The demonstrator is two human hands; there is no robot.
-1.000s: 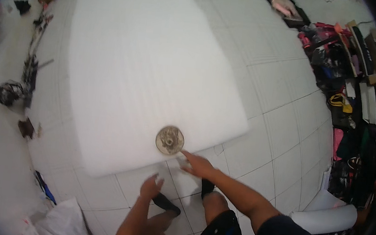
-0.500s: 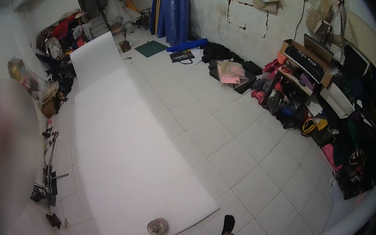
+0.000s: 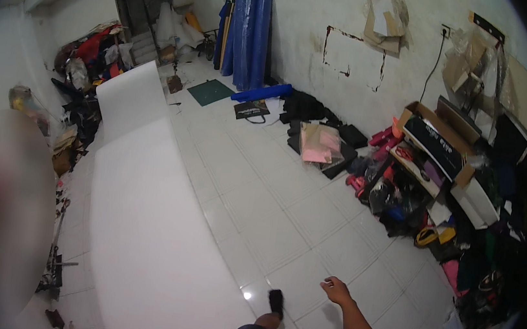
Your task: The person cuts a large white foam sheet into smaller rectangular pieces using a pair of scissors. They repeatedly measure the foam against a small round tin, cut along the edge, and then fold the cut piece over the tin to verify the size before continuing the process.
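— Head view, far left: blurred shape, unreadable. Beside it?

— Long white sheet [image 3: 140,215] laid flat on the tiled floor [image 3: 284,212], running from the near edge toward the doorway.

— Left hand?

— Out of frame; grip cannot be told.

— Further right?

— Black-socked foot [image 3: 275,301] on the tiles, just off the sheet's edge. Then right hand [image 3: 335,289], empty, fingers loosely curled, hanging over bare tile, apart from the sheet.

— Beyond that?

— Piled bags and boxes [image 3: 443,185] along the wall.
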